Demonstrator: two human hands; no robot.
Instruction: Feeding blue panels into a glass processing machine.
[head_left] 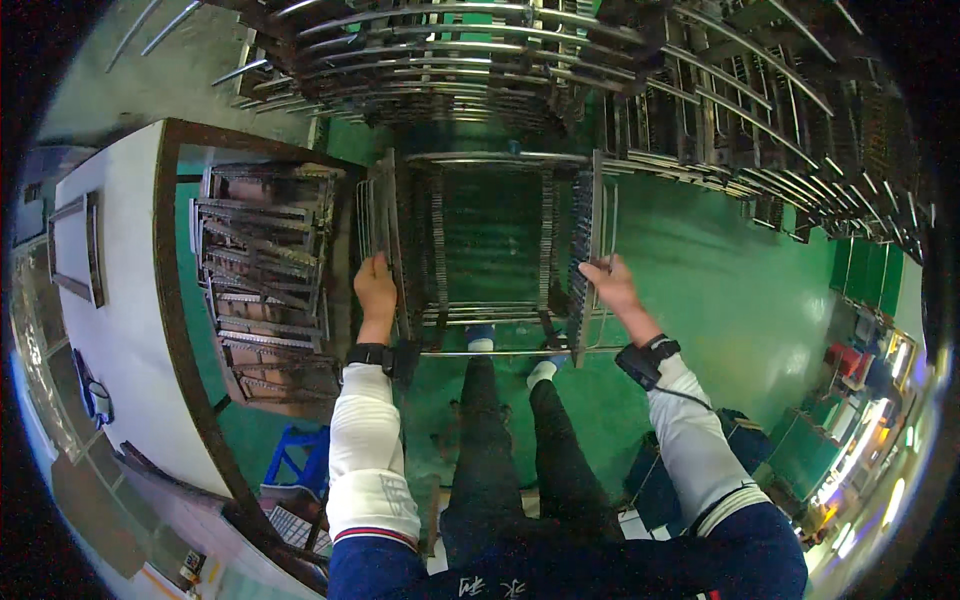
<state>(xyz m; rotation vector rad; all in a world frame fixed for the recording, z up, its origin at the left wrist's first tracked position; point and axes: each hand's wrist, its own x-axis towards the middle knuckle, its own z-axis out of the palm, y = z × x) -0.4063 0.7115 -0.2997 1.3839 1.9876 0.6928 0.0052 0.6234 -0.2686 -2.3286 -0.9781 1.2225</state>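
Note:
Before me stands an open metal slotted rack (510, 352), with toothed strips along its sides and bars across its ends. My left hand (376, 290) is closed on its left side, fingers curled over the outer edge and partly hidden. On the opposite side, my right hand (614, 284) grips the right upright, its thumb on the inner toothed face and its fingers by the thin outer rods. Both arms reach forward in white sleeves with black bands at the wrists. My feet show just below the rack's near bar.
A white table (130, 300) with a small metal frame (76, 250) on it stands at the left. Beside it, a stack of toothed metal frames (265, 270) lies on brown board. Rows of similar racks (450, 60) fill the far side. Green floor (720, 270) shows to the right.

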